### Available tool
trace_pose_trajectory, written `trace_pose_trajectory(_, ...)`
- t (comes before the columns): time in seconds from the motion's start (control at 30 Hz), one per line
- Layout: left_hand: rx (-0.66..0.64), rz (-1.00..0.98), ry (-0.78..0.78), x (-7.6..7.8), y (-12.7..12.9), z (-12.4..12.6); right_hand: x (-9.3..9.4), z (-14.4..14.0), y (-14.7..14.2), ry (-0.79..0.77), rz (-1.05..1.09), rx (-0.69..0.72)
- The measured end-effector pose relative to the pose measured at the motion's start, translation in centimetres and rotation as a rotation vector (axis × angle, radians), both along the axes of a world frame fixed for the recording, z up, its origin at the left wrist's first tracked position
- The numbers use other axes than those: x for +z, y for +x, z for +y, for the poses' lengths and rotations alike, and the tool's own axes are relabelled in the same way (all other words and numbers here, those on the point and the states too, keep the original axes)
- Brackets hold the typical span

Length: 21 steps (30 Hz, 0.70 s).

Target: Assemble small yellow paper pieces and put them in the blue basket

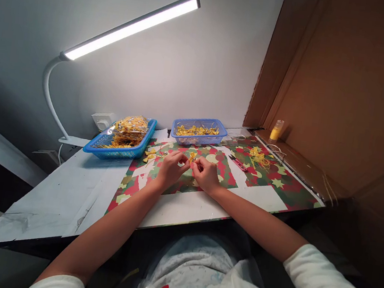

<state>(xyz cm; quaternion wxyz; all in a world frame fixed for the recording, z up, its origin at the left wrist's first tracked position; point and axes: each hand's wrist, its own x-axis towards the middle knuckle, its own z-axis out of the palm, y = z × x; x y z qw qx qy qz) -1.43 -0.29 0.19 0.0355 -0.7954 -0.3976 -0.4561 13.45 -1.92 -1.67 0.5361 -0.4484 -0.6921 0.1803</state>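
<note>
Left hand [171, 168] and right hand [205, 173] side by side over worktop [63, 197], both pinching small yellow piece [192, 156]; basket [199, 131] just beyond.

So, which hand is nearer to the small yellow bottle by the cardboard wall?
The right hand. The small yellow bottle stands up and to its right; the left hand lies farther left, beyond the right one.

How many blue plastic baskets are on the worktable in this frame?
2. The larger blue basket sits at the back left near the lamp base, holding a clear bag of yellow pieces. The smaller blue basket sits behind the hands, holding loose yellow pieces. None appears hidden.
</note>
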Motion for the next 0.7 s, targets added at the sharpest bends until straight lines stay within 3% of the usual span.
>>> trace_pose_trajectory(0.43,-0.047,0.015,-0.036,0.02,0.04,-0.02,-0.10,0.04,-0.07,-0.006,-0.010,-0.005)
trace_pose_trajectory(0.7,-0.008,-0.009,-0.082,0.55,0.27,-0.42,0.11,-0.03,0.00,-0.004,0.015,0.015)
